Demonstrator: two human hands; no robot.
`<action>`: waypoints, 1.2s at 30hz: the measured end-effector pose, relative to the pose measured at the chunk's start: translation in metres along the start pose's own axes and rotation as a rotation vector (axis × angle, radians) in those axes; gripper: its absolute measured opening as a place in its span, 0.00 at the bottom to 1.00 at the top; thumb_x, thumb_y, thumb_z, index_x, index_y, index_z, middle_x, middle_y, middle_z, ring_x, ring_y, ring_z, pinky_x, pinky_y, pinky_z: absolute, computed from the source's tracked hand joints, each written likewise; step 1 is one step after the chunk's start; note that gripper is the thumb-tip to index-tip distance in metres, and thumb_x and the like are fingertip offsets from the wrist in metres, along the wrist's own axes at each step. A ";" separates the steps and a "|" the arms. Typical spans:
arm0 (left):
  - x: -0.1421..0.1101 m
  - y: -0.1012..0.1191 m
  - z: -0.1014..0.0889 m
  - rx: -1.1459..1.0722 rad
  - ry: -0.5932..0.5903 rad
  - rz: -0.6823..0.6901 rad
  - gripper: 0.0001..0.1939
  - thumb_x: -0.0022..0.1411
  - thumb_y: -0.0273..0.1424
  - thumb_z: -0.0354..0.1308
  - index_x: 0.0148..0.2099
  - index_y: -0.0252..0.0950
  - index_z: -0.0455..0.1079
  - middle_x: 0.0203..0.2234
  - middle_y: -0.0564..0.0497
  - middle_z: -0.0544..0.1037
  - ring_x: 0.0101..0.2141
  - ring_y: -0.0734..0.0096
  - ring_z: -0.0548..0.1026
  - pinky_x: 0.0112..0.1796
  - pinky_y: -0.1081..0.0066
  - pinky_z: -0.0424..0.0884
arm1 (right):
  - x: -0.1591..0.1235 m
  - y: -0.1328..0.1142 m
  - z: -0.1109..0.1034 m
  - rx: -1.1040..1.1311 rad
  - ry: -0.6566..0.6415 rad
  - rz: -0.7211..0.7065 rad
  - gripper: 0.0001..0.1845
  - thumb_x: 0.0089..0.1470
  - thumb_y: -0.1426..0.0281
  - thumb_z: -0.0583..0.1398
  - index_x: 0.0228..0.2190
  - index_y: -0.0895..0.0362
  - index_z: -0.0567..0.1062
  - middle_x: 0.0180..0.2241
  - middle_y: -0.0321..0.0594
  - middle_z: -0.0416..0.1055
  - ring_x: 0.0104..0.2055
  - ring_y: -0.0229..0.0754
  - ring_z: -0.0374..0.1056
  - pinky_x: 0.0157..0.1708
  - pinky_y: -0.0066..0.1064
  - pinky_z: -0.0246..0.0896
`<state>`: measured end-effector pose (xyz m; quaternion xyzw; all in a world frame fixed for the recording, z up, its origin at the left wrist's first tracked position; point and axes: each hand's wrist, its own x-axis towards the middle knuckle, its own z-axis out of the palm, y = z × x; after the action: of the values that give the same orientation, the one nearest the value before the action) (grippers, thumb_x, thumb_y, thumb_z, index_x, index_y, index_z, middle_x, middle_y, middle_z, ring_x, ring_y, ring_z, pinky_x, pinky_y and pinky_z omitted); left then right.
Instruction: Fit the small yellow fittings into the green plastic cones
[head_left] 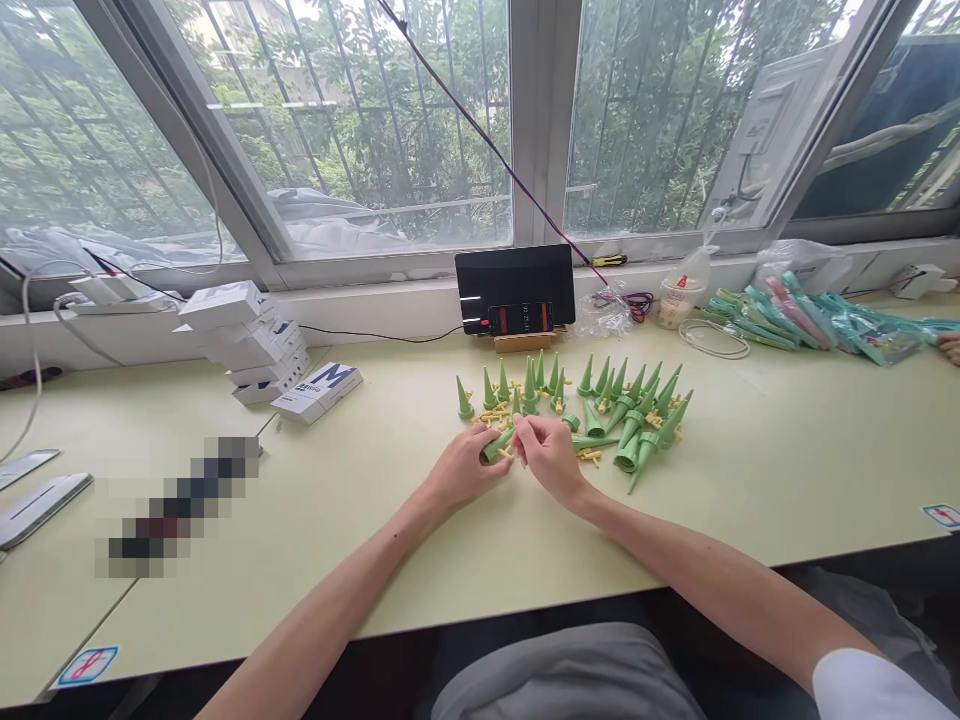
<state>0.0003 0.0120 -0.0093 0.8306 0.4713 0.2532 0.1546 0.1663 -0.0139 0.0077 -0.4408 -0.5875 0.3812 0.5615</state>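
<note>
My left hand [465, 467] is closed around a hollow green plastic cone [496, 447], its open end turned toward me. Close beside it, at the cone's right, my right hand [551, 456] has its thumb and fingers pinched together; what lies between them is hidden. Behind both hands stand several pointed green spikes [464, 402], tips up, with small yellow valve-like pieces [491, 417] scattered among them. To the right of my right hand more green spikes [651, 440] lie tilted and heaped over each other. A few loose yellow pieces [589, 457] rest just past my right wrist.
A dark tablet and phone [517, 290] lean at the window sill. White boxes [240, 335] are stacked at left, with another box [318, 392] lying in front. Bagged green and pink items [810, 315] fill the back right, near another person's hand [949, 346].
</note>
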 end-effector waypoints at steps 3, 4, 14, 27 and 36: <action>-0.001 0.002 -0.002 0.031 -0.033 0.023 0.07 0.60 0.35 0.57 0.37 0.38 0.72 0.28 0.51 0.70 0.27 0.69 0.68 0.31 0.68 0.66 | -0.001 0.000 0.000 -0.016 -0.012 -0.016 0.27 0.63 0.56 0.55 0.16 0.56 0.68 0.14 0.33 0.61 0.18 0.35 0.57 0.22 0.28 0.54; -0.001 0.002 -0.003 0.031 -0.040 0.028 0.07 0.61 0.36 0.57 0.37 0.38 0.72 0.29 0.50 0.70 0.28 0.68 0.68 0.31 0.68 0.66 | -0.001 0.000 0.000 -0.022 -0.017 -0.016 0.27 0.63 0.56 0.54 0.16 0.56 0.68 0.14 0.33 0.61 0.18 0.35 0.57 0.22 0.28 0.54; -0.001 0.002 -0.005 0.039 -0.080 0.032 0.11 0.62 0.40 0.57 0.36 0.38 0.70 0.30 0.50 0.69 0.29 0.67 0.69 0.31 0.68 0.65 | -0.001 0.001 0.001 -0.021 -0.079 -0.011 0.27 0.63 0.56 0.55 0.16 0.55 0.68 0.14 0.33 0.60 0.18 0.36 0.57 0.22 0.29 0.54; 0.000 0.001 -0.008 0.010 -0.093 0.039 0.09 0.62 0.38 0.58 0.35 0.38 0.69 0.30 0.51 0.70 0.28 0.68 0.68 0.31 0.69 0.65 | -0.003 0.003 0.003 -0.056 -0.148 -0.029 0.25 0.62 0.58 0.54 0.16 0.55 0.66 0.15 0.34 0.62 0.18 0.36 0.58 0.22 0.29 0.55; 0.001 -0.003 -0.006 0.002 -0.092 0.071 0.12 0.59 0.39 0.61 0.29 0.37 0.65 0.29 0.51 0.70 0.28 0.68 0.68 0.29 0.70 0.63 | -0.003 0.006 0.004 -0.098 -0.223 -0.084 0.26 0.63 0.57 0.53 0.16 0.55 0.66 0.16 0.34 0.62 0.20 0.37 0.57 0.23 0.30 0.53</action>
<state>-0.0050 0.0144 -0.0058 0.8577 0.4341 0.2198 0.1662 0.1633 -0.0144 0.0007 -0.3974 -0.6823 0.3748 0.4860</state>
